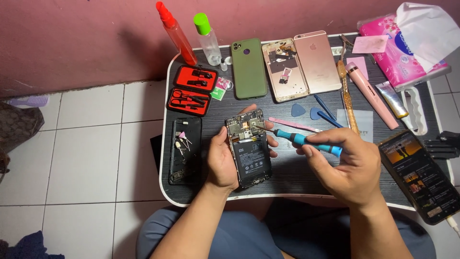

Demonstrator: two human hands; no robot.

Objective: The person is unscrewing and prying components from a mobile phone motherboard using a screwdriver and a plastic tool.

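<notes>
Right grip point(352, 165) points screwdriver point(306, 141) into opened phone point(249, 148).

opened black phone point(249, 152) held upright, blue screwdriver point(306, 141) tip seemingly touching

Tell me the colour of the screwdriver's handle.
Blue, with a black band; the screwdriver shows best in the head view.

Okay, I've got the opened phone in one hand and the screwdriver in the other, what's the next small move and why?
Probably seat the tip squarely in the screw before turning. The right hand holds the blue screwdriver at a slant, its tip over the upper circuit board of the opened phone, which the left hand props off the black table. Whether the tip is engaged is too small to tell.
</notes>
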